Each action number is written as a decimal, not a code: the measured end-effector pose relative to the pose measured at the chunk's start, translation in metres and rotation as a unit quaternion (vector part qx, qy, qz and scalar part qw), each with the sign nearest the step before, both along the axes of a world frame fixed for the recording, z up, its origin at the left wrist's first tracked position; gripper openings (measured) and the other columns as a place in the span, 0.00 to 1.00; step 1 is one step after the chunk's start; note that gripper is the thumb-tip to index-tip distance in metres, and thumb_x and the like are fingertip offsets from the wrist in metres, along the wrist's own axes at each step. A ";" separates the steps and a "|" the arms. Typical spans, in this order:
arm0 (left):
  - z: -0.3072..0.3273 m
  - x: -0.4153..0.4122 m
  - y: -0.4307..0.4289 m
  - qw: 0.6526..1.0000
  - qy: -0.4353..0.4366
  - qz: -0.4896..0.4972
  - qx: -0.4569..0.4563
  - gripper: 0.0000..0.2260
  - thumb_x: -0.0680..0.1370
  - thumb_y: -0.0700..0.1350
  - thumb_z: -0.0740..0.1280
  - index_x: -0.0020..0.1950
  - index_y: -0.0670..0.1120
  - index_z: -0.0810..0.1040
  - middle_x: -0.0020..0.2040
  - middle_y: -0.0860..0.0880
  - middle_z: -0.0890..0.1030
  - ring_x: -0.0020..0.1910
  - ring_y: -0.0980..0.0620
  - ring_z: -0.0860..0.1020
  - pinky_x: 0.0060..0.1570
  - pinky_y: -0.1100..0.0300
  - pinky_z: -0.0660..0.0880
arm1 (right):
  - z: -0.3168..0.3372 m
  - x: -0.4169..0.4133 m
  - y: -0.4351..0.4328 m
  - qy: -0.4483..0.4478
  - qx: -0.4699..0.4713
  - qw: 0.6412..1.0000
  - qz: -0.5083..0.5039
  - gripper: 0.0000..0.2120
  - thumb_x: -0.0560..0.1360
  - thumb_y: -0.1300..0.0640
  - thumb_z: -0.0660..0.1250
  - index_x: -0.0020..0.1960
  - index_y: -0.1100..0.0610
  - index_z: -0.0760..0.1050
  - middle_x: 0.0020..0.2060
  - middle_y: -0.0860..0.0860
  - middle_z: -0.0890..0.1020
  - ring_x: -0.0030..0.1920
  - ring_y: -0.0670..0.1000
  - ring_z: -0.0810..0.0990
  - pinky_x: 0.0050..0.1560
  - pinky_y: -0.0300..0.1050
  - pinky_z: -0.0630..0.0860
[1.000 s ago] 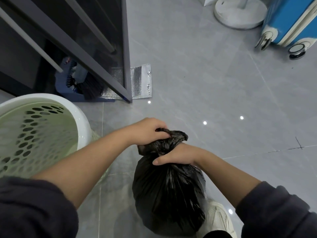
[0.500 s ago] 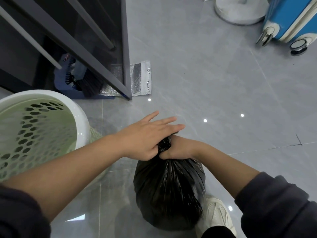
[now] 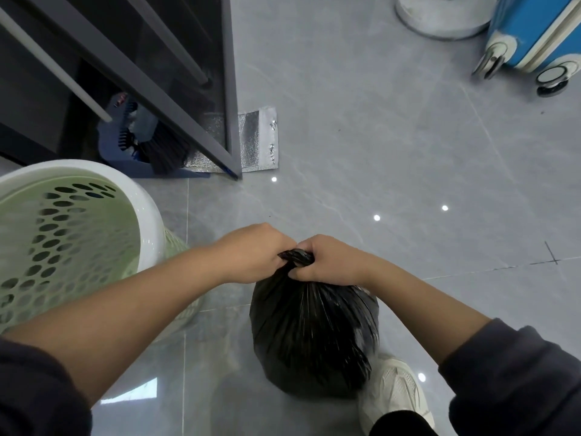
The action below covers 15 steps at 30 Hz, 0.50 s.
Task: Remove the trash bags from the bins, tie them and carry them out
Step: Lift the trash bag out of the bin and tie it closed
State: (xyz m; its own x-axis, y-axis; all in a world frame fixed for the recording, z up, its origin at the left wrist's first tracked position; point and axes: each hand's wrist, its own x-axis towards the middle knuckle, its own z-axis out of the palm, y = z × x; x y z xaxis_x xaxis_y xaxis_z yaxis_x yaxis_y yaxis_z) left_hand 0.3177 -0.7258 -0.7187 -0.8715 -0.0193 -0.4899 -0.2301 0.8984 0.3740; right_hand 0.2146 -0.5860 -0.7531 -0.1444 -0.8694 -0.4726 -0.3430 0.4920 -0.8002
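A full black trash bag (image 3: pixel 312 338) stands on the grey tiled floor just in front of me, out of the bin. Its gathered neck sticks up between my hands. My left hand (image 3: pixel 253 251) grips the neck from the left and my right hand (image 3: pixel 330 259) grips it from the right, knuckles almost touching. The pale green perforated bin (image 3: pixel 147 215) with a white rim stands to the left, with no bag visible inside it.
A dark glass-fronted cabinet (image 3: pixel 163 67) stands at the upper left, with a blue dustpan and brush (image 3: pixel 141 143) and a silver foil sheet (image 3: pixel 257 136) at its foot. A blue suitcase (image 3: pixel 534 33) and a round white base (image 3: pixel 440 17) are at the far right. My white shoe (image 3: pixel 396 394) is beside the bag.
My left hand, flat and open over the neck half a second ago, has closed on it. Both hands now pinch the bag's neck from opposite sides.
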 end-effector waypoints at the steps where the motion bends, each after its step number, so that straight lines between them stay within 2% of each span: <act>1: 0.005 0.000 -0.001 1.000 -0.006 0.015 0.011 0.13 0.75 0.43 0.60 0.31 0.53 0.67 0.31 0.53 0.72 0.37 0.48 0.75 0.38 0.54 0.73 | 0.000 0.000 0.001 0.030 -0.026 0.999 -0.005 0.04 0.71 0.57 0.70 0.41 0.57 0.78 0.34 0.52 0.79 0.36 0.50 0.77 0.42 0.46 0.74; 3: 0.017 -0.002 -0.003 0.998 0.000 0.040 0.043 0.12 0.74 0.46 0.59 0.29 0.52 0.66 0.29 0.53 0.71 0.33 0.50 0.73 0.36 0.54 0.72 | -0.002 0.002 0.005 0.106 -0.092 0.990 -0.018 0.05 0.71 0.53 0.70 0.43 0.54 0.77 0.38 0.50 0.78 0.41 0.50 0.78 0.45 0.51 0.75; 5: 0.028 -0.004 -0.004 0.997 0.011 0.056 0.061 0.12 0.71 0.51 0.59 0.30 0.49 0.67 0.27 0.52 0.71 0.30 0.52 0.71 0.33 0.55 0.69 | -0.003 0.005 0.008 0.175 -0.147 0.973 -0.033 0.08 0.70 0.49 0.66 0.46 0.51 0.75 0.42 0.45 0.74 0.43 0.47 0.76 0.41 0.50 0.75; 7: 0.034 -0.006 -0.005 0.999 0.010 0.033 0.035 0.14 0.74 0.56 0.62 0.33 0.49 0.70 0.27 0.52 0.71 0.29 0.54 0.70 0.32 0.57 0.67 | -0.008 0.008 0.011 0.237 -0.179 0.954 -0.045 0.11 0.69 0.47 0.64 0.48 0.50 0.74 0.46 0.45 0.74 0.47 0.48 0.74 0.40 0.48 0.74; 9: 0.032 -0.005 -0.002 1.000 0.006 0.001 -0.014 0.14 0.77 0.57 0.61 0.36 0.50 0.70 0.29 0.54 0.70 0.32 0.54 0.70 0.34 0.57 0.65 | -0.020 0.013 0.014 0.308 -0.207 0.927 -0.056 0.10 0.70 0.48 0.66 0.47 0.52 0.74 0.48 0.47 0.75 0.49 0.51 0.72 0.43 0.48 0.71; 13: 0.012 -0.001 0.007 0.997 -0.026 -0.020 -0.071 0.12 0.79 0.57 0.57 0.43 0.52 0.71 0.39 0.51 0.76 0.42 0.47 0.74 0.39 0.56 0.68 | -0.049 0.025 0.023 0.369 -0.179 0.910 -0.058 0.11 0.69 0.48 0.66 0.46 0.53 0.74 0.50 0.48 0.76 0.52 0.52 0.71 0.48 0.47 0.66; 15: 0.001 -0.001 0.013 0.996 -0.035 -0.023 -0.076 0.11 0.80 0.56 0.56 0.45 0.52 0.71 0.42 0.50 0.77 0.43 0.47 0.74 0.39 0.56 0.67 | -0.059 0.027 0.026 0.385 -0.155 0.907 -0.068 0.11 0.68 0.48 0.65 0.46 0.53 0.74 0.49 0.49 0.76 0.51 0.52 0.72 0.47 0.46 0.64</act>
State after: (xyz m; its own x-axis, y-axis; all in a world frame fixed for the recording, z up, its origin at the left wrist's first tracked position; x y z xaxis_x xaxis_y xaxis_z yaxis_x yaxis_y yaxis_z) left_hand 0.3168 -0.7131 -0.7173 -0.8372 -0.0597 -0.5436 -0.2088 0.9536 0.2168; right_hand 0.2414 -0.5598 -0.8122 -0.4439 -0.8927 0.0784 -0.8125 0.3640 -0.4554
